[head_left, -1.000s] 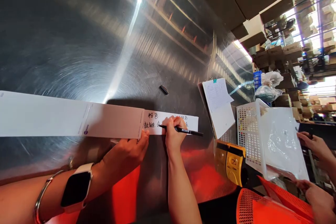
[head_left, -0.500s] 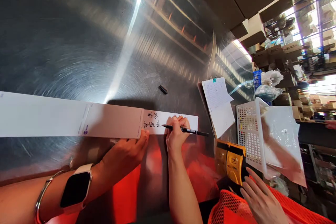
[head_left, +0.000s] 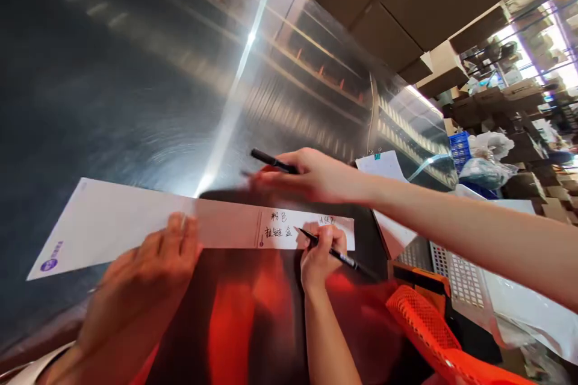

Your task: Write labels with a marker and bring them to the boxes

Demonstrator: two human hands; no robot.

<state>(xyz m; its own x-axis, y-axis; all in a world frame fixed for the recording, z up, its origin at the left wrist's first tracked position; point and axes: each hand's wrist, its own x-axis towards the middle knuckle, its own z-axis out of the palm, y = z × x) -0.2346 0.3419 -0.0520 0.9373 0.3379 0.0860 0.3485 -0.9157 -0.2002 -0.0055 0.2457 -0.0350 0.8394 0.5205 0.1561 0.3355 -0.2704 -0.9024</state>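
Observation:
A long white paper strip (head_left: 228,221) lies on the shiny metal table, with purple print at its left end. My left hand (head_left: 151,261) rests flat on the strip, fingers stretched forward. At the strip's right part, my right hand (head_left: 321,252) pinches a black marker pen (head_left: 345,257), its tip close beside handwritten black characters (head_left: 279,225). A co-worker's hand (head_left: 307,174) reaches in from the right above the strip, blurred by motion. A dark pen-like piece (head_left: 273,161) is in that hand's fingers.
A clipboard with papers (head_left: 383,163) lies right of the strip, partly behind the co-worker's arm (head_left: 433,216). A red mesh basket (head_left: 422,319) and a white plastic basket (head_left: 460,277) are at the lower right. Cardboard boxes (head_left: 374,6) stand beyond the table's far edge.
My left hand has moved left along the strip and flattened on it. The co-worker's hand has come from the lower right to where a black cap lay. My right hand keeps the pen.

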